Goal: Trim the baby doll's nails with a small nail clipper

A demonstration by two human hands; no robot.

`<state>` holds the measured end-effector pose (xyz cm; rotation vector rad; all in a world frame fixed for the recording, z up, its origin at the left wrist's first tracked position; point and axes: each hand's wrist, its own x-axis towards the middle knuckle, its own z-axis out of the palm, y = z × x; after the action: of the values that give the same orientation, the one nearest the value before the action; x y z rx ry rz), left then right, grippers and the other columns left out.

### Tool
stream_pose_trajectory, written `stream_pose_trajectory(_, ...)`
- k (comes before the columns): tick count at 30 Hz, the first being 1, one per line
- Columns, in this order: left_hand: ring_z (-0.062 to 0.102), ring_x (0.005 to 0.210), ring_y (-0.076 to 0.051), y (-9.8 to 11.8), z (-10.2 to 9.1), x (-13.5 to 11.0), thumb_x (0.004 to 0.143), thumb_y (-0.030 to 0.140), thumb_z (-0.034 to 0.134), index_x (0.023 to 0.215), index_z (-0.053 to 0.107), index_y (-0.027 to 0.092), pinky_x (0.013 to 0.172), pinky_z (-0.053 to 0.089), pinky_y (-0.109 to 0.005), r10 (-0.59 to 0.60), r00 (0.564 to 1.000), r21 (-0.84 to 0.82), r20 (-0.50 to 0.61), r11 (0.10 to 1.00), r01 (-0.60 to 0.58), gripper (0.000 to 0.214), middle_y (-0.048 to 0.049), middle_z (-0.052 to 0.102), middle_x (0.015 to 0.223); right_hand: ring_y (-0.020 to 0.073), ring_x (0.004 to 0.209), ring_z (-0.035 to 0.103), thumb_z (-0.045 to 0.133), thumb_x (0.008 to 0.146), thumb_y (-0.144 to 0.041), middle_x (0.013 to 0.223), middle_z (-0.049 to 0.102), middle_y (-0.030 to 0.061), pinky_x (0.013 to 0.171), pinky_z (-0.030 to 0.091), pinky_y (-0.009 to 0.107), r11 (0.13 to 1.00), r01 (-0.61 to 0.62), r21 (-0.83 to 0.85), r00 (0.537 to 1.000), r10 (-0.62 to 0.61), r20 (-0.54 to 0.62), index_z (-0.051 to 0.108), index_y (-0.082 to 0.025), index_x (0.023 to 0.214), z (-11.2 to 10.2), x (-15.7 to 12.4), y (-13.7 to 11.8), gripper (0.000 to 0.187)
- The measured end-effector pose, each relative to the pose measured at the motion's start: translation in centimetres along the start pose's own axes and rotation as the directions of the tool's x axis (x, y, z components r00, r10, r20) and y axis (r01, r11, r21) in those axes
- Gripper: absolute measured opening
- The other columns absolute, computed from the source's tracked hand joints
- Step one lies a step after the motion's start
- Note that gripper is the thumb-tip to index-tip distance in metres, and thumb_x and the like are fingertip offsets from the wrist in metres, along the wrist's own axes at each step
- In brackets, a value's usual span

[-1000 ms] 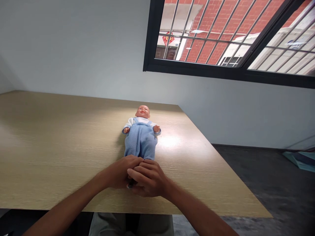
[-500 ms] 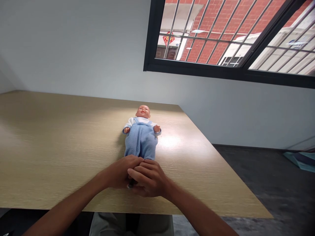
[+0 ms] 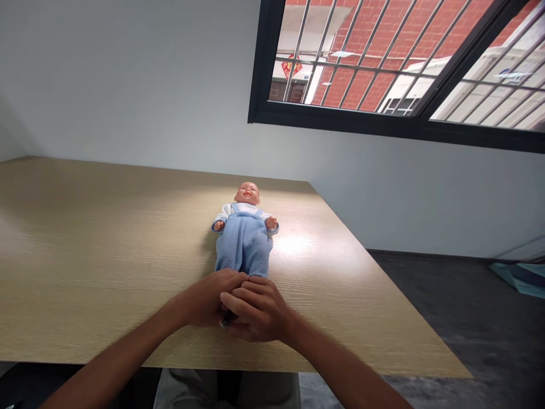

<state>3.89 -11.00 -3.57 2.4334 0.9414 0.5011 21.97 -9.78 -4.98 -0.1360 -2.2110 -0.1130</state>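
Note:
A baby doll [image 3: 244, 238] in blue fleece overalls and a white top lies on its back on the light wood table [image 3: 93, 255], head pointing away from me. My left hand [image 3: 206, 298] and my right hand [image 3: 258, 309] are pressed together at the doll's lower legs, hiding its feet. The right fingers lie over the left hand. Between them shows a small dark object [image 3: 227, 319] with a pale tip, mostly hidden, so I cannot tell what it is.
The table's far and right edges run close to a white wall and a dark carpeted floor. A black-framed, barred window [image 3: 340, 116] shows a brick building. A teal flat item [image 3: 517, 280] lies on the floor at right. My legs show below the table's near edge.
The view shifts very slightly. My hands and the doll stay in the same place.

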Motion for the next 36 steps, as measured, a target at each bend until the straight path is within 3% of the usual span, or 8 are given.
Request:
stream_pose_trajectory(17, 0.062, 0.092, -0.026, 0.04, -0.10, 0.12, 0.073, 0.017, 0.058, 0.095, 0.048, 0.019, 0.075, 0.049, -0.038, 0.003, 1.000, -0.053, -0.020, 0.999, -0.004, 0.024, -0.0079, 0.065, 0.103, 0.0155, 0.066, 0.059, 0.044, 0.101, -0.037, 0.076, 0.068, 0.0032, 0.065, 0.045, 0.032, 1.000, 0.001, -0.011, 1.000, -0.001, 0.006, 0.056, -0.012, 0.113, -0.39, 0.55, -0.15, 0.030)
stream_pose_trajectory(36, 0.062, 0.096, -0.026, -0.06, -0.06, 0.06, 0.077, 0.021, 0.060, 0.102, 0.052, 0.018, 0.082, 0.050, -0.038, 0.003, 1.000, -0.058, -0.013, 0.998, -0.004, 0.026, -0.0088, 0.065, 0.109, 0.0151, 0.068, 0.059, 0.045, 0.101, -0.038, 0.078, 0.067, 0.0027, 0.065, 0.044, 0.031, 1.000, -0.004, -0.004, 1.000, 0.004, 0.009, 0.055, -0.012, 0.115, -0.23, 0.21, -0.12, 0.032)
